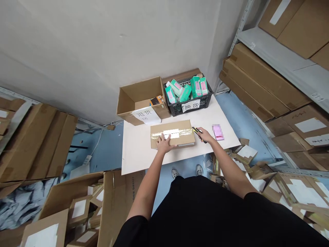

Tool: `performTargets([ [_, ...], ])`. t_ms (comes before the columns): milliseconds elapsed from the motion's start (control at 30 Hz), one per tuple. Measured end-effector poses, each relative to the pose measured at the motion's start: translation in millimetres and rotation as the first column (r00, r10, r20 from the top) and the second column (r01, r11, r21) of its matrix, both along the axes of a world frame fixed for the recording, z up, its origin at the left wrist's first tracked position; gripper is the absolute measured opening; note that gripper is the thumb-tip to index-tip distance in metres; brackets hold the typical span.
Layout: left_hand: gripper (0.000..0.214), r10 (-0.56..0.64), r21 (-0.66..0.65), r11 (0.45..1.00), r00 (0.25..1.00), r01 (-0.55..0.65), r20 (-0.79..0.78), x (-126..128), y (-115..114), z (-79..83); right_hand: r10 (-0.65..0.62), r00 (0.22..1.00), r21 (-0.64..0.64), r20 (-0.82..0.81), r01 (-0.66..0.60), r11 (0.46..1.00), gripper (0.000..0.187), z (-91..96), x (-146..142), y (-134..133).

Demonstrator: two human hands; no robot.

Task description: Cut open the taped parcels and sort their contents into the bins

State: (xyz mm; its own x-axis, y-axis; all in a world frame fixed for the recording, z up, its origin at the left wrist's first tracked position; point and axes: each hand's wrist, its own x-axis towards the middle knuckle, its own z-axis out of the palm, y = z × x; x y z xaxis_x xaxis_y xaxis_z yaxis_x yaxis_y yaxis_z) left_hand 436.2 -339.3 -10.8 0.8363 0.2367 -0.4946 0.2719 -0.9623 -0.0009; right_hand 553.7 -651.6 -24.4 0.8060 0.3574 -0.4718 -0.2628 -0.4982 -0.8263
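A taped cardboard box (183, 137) with a white label across its top lies on the white table (136, 151) in front of me. My left hand (164, 143) rests on the box's near left part, fingers spread over the tape and label. In my right hand (204, 135) is a black and yellow utility knife (197, 131), gripped at the box's right end. Its tip is close to the end of the tape; whether it touches is too small to tell. A pink, blurred flat item (218, 132) lies to the right of my right hand.
Behind the box stand an open carton (125, 103) with a paper sign and a black basket (177, 110) of green-and-pink boxes. A large carton of parcels (108, 206) is at lower left, piled boxes (290, 192) at lower right. Shelves (272, 44) flank the table.
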Motion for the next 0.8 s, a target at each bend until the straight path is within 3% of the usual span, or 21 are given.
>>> performTargets([
  [167, 0.108, -0.044, 0.011, 0.999, 0.998, 0.044, 0.035, -4, -4, -1.5, 0.089, 0.991, -0.055, -0.102, -0.095, 0.994, 0.043, 16.0, -14, -28],
  [233, 0.109, -0.064, 0.012, 0.998, 0.997, 0.063, 0.048, -4, -6, 0.4, 0.038, 0.995, -0.057, -0.087, -0.043, 0.997, 0.046, 17.1, -29, -36],
  [267, 0.11, -0.076, 0.011, 0.997, 0.996, 0.075, 0.046, -1, -5, 2.2, -0.052, 0.998, -0.063, -0.035, 0.05, 0.997, 0.048, 16.4, -37, -36],
  [367, 0.106, -0.118, -0.019, 0.993, 0.991, 0.119, 0.056, 18, 11, 11.5, -0.299, 0.942, -0.127, 0.153, 0.319, 0.939, 0.062, 10.1, -62, -10],
  [467, 0.087, -0.153, -0.074, 0.984, 0.979, 0.164, 0.138, 53, 48, 21.0, -0.219, 0.946, -0.344, 0.24, 0.294, 0.892, 0.078, 0.5, -80, 38],
  [533, 0.084, -0.175, -0.09, 0.978, 0.973, 0.19, 0.148, 75, 78, 23.3, -0.162, 0.937, -0.476, 0.309, 0.3, 0.827, 0.092, -5.1, -83, 66],
  [600, 0.089, -0.179, -0.107, 0.976, 0.979, 0.188, 0.095, 87, 102, 21.5, -0.147, 0.926, -0.545, 0.348, 0.327, 0.772, 0.1, -8.9, -75, 81],
  [667, 0.094, -0.147, -0.123, 0.98, 0.987, 0.154, 0.064, 85, 116, 17.1, -0.16, 0.927, -0.565, 0.339, 0.336, 0.754, 0.101, -10.7, -57, 85],
  [800, 0.087, -0.013, -0.069, 0.997, 0.989, 0.024, 0.147, 38, 116, 8.9, -0.165, 0.932, -0.522, 0.324, 0.321, 0.79, 0.101, -10.4, -5, 92],
])
